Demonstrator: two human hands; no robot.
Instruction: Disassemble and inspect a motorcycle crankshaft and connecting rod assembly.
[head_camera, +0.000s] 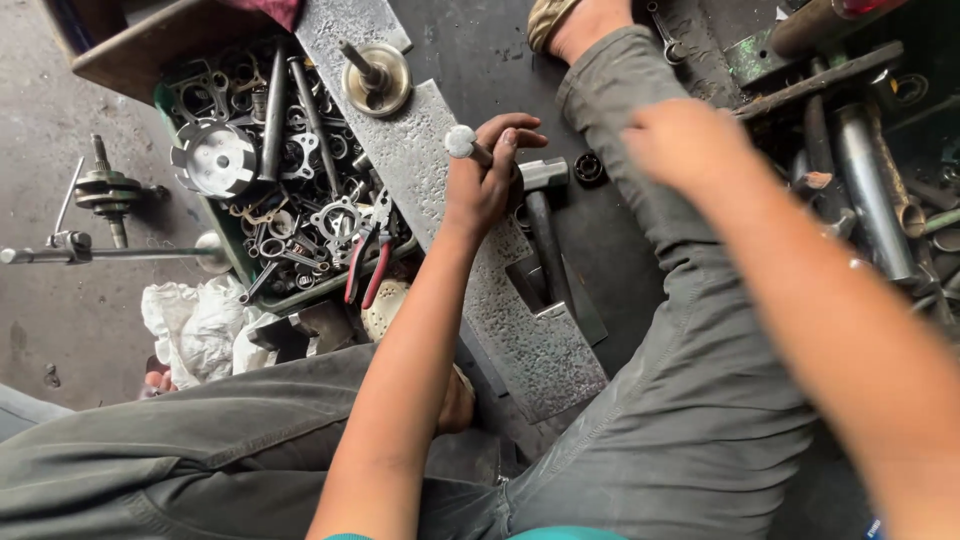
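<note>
**Left hand grips a rod over the steel plate**

The left hand has its fingers curled around a short round-headed grey metal rod, above the pitted grey steel plate. A grey-headed hammer lies just beyond those fingers. The right hand is blurred; I cannot tell its fingers' state.

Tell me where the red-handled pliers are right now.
The red-handled pliers lie at the near edge of the green parts tray, left of the left hand and above the white rag.

From my remote seat I see a grey, stained concrete floor at left and darker, oily ground in the middle. A wooden box edge sits top left. Daylight falls evenly, without hard shadows.
</note>
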